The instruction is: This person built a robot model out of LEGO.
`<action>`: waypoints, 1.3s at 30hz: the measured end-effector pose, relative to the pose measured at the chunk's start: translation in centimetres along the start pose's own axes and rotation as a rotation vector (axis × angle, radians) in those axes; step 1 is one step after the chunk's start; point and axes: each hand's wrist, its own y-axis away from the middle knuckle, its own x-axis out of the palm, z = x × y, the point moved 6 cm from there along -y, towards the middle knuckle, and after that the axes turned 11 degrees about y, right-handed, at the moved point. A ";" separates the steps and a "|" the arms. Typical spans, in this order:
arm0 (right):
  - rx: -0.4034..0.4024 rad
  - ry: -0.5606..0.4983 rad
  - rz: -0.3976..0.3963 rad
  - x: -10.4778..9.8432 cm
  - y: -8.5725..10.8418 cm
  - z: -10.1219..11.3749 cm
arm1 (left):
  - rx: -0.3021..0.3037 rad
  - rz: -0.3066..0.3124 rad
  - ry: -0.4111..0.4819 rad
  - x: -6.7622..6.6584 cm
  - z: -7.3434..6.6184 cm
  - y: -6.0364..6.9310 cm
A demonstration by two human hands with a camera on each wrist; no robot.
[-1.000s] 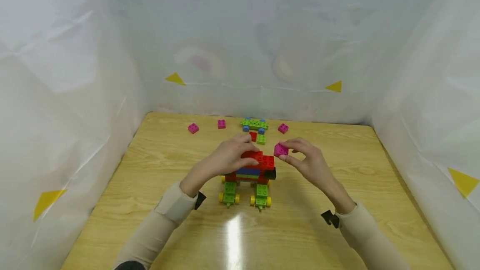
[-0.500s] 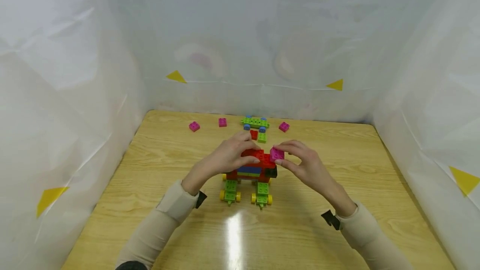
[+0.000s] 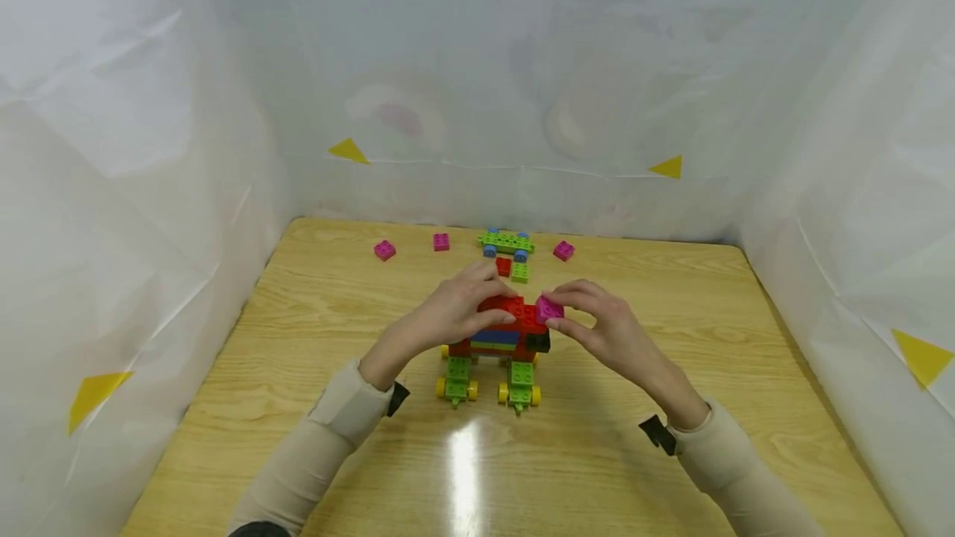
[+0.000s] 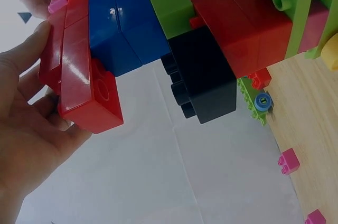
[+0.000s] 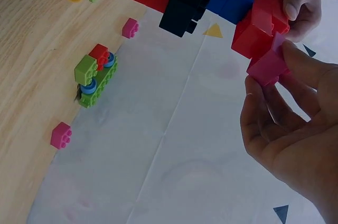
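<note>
My left hand (image 3: 458, 307) holds the red bricks (image 4: 79, 71) along the top of a toy-brick build, fingers behind and thumb in front. My right hand (image 3: 615, 328) pinches a pink toy brick (image 3: 549, 310) between thumb and fingers. This brick touches the right end of the red top layer, and in the right wrist view (image 5: 268, 66) whether it is pressed fully down cannot be told. Below the red come blue bricks (image 4: 127, 23), a green one (image 4: 170, 6) and more red. A black brick (image 4: 205, 73) juts from one side. Green wheeled bases (image 3: 521, 384) with yellow wheels carry the build.
Towards the back of the wooden table (image 3: 336, 305) lie loose pink bricks (image 3: 441, 242), a green base with blue wheels (image 3: 506, 243), a red brick (image 3: 503, 267) and a green brick (image 3: 520, 273). White sheeting (image 3: 477, 89) encloses the back and sides.
My right hand has brought the pink brick leftward from beside the build onto the right end of its red top. The left hand has kept its hold in the same place.
</note>
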 end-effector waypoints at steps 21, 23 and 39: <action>0.002 0.031 0.081 0.0 -0.4 0.9 | -0.020 -0.004 0.026 0.0 -0.1 0.4; 0.001 0.028 0.082 0.0 -0.3 0.9 | -0.021 -0.004 0.025 0.0 -0.1 0.4; -0.059 0.114 0.089 -0.2 -0.8 1.3 | -0.038 -0.005 0.045 0.0 0.0 0.4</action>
